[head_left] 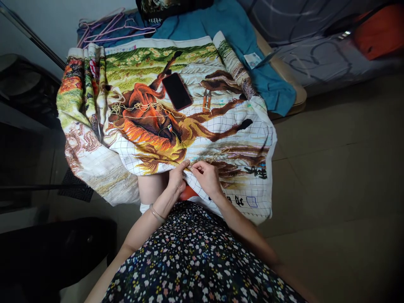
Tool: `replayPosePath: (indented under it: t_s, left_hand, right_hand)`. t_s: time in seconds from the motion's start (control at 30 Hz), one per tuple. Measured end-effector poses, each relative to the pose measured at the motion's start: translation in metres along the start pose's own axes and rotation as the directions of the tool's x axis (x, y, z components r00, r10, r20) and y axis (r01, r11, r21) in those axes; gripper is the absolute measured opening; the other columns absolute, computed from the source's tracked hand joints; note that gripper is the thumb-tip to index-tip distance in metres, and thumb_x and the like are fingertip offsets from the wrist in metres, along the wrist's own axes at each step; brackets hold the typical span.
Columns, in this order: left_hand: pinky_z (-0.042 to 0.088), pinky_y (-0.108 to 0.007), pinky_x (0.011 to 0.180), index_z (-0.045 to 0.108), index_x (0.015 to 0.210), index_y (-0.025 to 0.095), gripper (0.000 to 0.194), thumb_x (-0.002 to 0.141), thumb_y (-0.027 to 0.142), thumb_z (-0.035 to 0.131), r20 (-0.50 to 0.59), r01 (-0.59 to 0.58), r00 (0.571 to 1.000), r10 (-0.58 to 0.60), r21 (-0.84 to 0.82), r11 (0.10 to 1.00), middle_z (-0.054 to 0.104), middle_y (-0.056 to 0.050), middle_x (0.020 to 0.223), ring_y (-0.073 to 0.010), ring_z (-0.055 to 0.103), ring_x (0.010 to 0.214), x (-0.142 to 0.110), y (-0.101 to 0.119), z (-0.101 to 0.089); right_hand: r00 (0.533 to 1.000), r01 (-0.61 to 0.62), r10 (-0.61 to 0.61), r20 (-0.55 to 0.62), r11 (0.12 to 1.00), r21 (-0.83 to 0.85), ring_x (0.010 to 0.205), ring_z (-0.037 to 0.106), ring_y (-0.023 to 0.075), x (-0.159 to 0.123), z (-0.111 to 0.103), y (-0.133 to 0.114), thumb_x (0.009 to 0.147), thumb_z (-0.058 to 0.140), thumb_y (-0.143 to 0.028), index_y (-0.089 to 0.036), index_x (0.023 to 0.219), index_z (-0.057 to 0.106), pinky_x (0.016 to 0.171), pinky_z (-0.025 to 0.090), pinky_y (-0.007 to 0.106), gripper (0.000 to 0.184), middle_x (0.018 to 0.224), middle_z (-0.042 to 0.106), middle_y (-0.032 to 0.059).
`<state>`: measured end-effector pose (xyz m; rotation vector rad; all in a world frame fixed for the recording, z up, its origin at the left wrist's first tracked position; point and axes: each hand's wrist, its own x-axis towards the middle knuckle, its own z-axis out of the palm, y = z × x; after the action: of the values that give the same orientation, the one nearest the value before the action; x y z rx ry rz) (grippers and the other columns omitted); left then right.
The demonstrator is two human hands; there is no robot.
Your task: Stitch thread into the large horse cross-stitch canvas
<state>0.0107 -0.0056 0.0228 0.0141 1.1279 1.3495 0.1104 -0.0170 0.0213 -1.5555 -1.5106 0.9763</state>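
This looks like a room in a home. Pink clothes hangers (109,27) lie at eleven o'clock, a teal cloth (217,19) drapes low tan furniture (300,96) from twelve to two, patterned grey fabric (299,54) resembling bedding or upholstery spreads at two, and floor tiles (341,168) stretch at three.

The cloth (263,130) had orange, brown and green stitches and dark squares. On the cloth, the phone (177,91) was black, the snips (207,102) orange. Beside the cloth, the dark dress (192,252) had little white and pink flowers.
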Motion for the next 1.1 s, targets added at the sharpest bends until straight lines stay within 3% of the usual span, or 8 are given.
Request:
replayPosePath:
  t_s: [0.27,0.57,0.67,0.77,0.9,1.0,1.1]
  left_hand:
    - [0.044,-0.026,0.069,0.063,0.064,0.013,0.016,0.054,0.012,0.075,-0.033,0.007,0.999,-0.006,0.040,0.999,0.063,0.000,0.061,-0.0108,0.057,0.059,0.000,0.002,0.001]
    - [0.045,-0.027,0.076,0.065,0.069,0.012,0.020,0.053,0.014,0.077,0.039,0.013,0.999,-0.013,-0.011,1.000,0.067,-0.002,0.067,-0.0116,0.059,0.064,0.000,0.000,-0.001]
    - [0.045,-0.028,0.078,0.066,0.073,0.011,0.024,0.053,0.014,0.079,0.076,0.035,0.997,-0.032,-0.032,0.999,0.068,-0.002,0.070,-0.0122,0.060,0.066,0.000,0.000,-0.002]
    - [0.044,-0.028,0.076,0.066,0.072,0.011,0.024,0.052,0.016,0.080,0.106,0.050,0.993,-0.046,-0.032,0.998,0.067,-0.002,0.068,-0.0113,0.059,0.063,0.000,0.000,-0.003]
    - [0.045,-0.028,0.080,0.066,0.071,0.012,0.024,0.052,0.017,0.081,0.113,0.031,0.993,-0.028,-0.022,0.999,0.069,-0.002,0.069,-0.0121,0.060,0.066,0.000,-0.001,-0.004]
    - [0.045,-0.031,0.087,0.067,0.074,0.014,0.026,0.052,0.017,0.081,0.095,0.003,0.996,-0.001,-0.019,1.000,0.069,-0.002,0.071,-0.0150,0.063,0.073,0.000,-0.002,-0.005]
    - [0.045,-0.033,0.093,0.067,0.079,0.015,0.032,0.051,0.015,0.081,0.073,-0.020,0.997,0.022,-0.027,0.999,0.070,-0.002,0.074,-0.0170,0.065,0.080,-0.001,-0.002,-0.005]
  right_hand:
    - [0.999,0.011,-0.009,-0.048,0.999,0.049,0.060,0.061,0.0154,0.000,0.003,-0.002,0.080,0.060,-0.026,-0.017,0.069,0.066,0.060,0.044,0.026,0.015,0.067,0.070,0.0035]
    - [0.993,-0.068,0.085,-0.080,0.980,0.187,0.061,0.062,0.0169,0.001,0.007,-0.002,0.075,0.064,-0.031,-0.016,0.072,0.065,0.060,0.048,0.027,0.016,0.069,0.070,0.0055]
    - [0.988,-0.096,0.120,-0.095,0.969,0.228,0.058,0.062,0.0166,0.003,0.004,-0.008,0.075,0.063,-0.028,-0.016,0.084,0.063,0.059,0.049,0.027,0.015,0.068,0.069,0.0043]
    - [0.994,-0.055,0.071,-0.087,0.984,0.168,0.056,0.062,0.0159,0.007,0.004,-0.012,0.079,0.056,-0.024,-0.017,0.096,0.062,0.061,0.049,0.027,0.019,0.064,0.067,0.0018]
    - [1.000,-0.030,0.030,0.008,0.998,0.051,0.054,0.061,0.0152,0.017,0.007,-0.016,0.082,0.052,-0.021,-0.019,0.081,0.060,0.058,0.048,0.027,0.008,0.060,0.064,0.0008]
    - [0.999,-0.034,0.040,-0.019,0.968,0.250,0.047,0.060,0.0137,0.025,-0.022,-0.025,0.084,0.054,-0.027,-0.021,0.080,0.056,0.046,0.045,0.025,0.008,0.066,0.066,0.0007]
    - [0.952,0.157,0.028,-0.305,0.811,0.564,0.043,0.057,0.0111,0.025,-0.103,-0.040,0.084,0.060,-0.035,-0.024,0.087,0.051,0.040,0.041,0.023,0.014,0.080,0.069,0.0017]
